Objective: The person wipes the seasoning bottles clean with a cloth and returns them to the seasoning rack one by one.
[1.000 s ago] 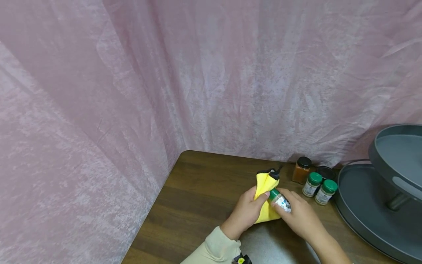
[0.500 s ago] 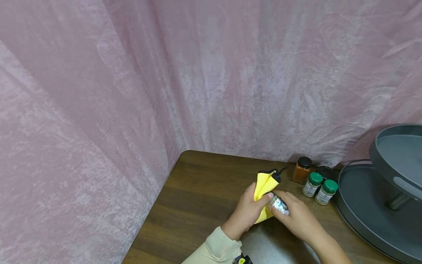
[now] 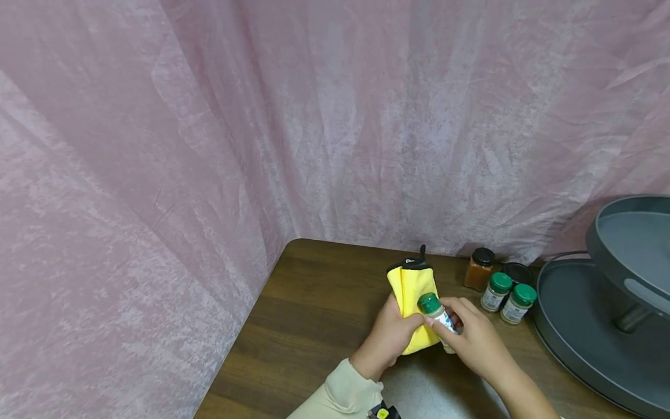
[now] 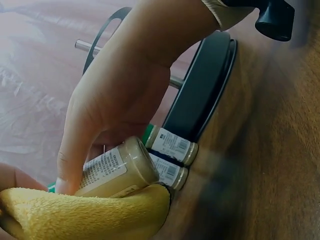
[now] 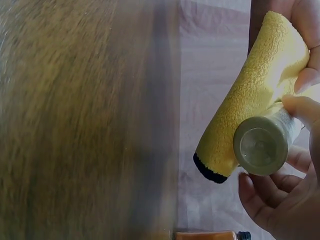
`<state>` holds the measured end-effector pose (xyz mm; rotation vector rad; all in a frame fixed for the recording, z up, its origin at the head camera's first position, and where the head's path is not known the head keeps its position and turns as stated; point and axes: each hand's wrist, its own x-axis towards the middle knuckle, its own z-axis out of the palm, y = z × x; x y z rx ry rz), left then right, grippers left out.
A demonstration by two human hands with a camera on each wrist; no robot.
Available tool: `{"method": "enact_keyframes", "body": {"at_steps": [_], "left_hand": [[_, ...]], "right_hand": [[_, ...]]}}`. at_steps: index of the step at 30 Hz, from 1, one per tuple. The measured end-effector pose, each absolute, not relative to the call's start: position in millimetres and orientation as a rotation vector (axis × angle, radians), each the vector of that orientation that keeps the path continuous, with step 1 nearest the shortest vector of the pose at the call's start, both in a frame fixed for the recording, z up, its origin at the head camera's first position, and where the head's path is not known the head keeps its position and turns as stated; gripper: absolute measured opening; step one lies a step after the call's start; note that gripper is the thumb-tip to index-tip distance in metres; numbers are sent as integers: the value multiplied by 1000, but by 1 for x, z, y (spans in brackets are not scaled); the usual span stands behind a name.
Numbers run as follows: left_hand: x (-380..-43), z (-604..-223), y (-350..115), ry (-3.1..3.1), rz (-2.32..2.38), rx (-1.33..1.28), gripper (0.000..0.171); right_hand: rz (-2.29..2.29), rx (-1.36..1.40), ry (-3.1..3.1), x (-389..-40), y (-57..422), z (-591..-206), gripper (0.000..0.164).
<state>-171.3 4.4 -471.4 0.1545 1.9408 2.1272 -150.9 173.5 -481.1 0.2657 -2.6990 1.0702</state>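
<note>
My left hand (image 3: 388, 333) grips a folded yellow cloth (image 3: 413, 284) with black edging and a black loop at its top. Against the cloth lies a small spice jar (image 3: 442, 319) with a green cap, tilted, its cap toward the upper left. The thumb and fingers of my right hand (image 3: 473, 334) pinch the jar around its labelled body. In the left wrist view the jar's (image 4: 117, 172) pale contents and printed label show, with the yellow cloth (image 4: 90, 215) right below it. The jar's round base (image 5: 261, 145) faces the right wrist camera.
Two green-capped jars (image 3: 492, 295) stand right of my hands, with a black-lidded jar of orange-brown spice (image 3: 478, 270) and another black lid (image 3: 517, 273) behind. A grey two-tier stand (image 3: 562, 349) fills the right side. A pink curtain (image 3: 340, 145) hangs behind the wooden table (image 3: 314, 302).
The cloth has turned more upright and spread out, its loop now pointing up. The jar's green cap, covered by the cloth and thumb half a second ago, now shows clear of them.
</note>
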Motion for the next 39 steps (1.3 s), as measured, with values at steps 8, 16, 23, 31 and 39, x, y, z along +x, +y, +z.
{"method": "enact_keyframes", "body": {"at_steps": [8, 16, 23, 31, 39], "left_hand": [[-168, -469, 5, 1941, 2102, 160, 48], [-166, -470, 6, 1945, 2041, 181, 37], [-164, -470, 7, 1973, 2006, 180, 36], [-163, -468, 7, 2045, 1896, 309, 36], [-163, -470, 8, 2091, 1850, 375, 32]], "right_hand": [[1250, 205, -2713, -152, 172, -479, 36], [1423, 173, -2664, -154, 172, -480, 41], [1513, 101, -2659, -155, 175, -479, 51], [1552, -57, -2672, -155, 179, -474, 67], [1587, -68, -2697, -156, 178, -477, 67]]}}
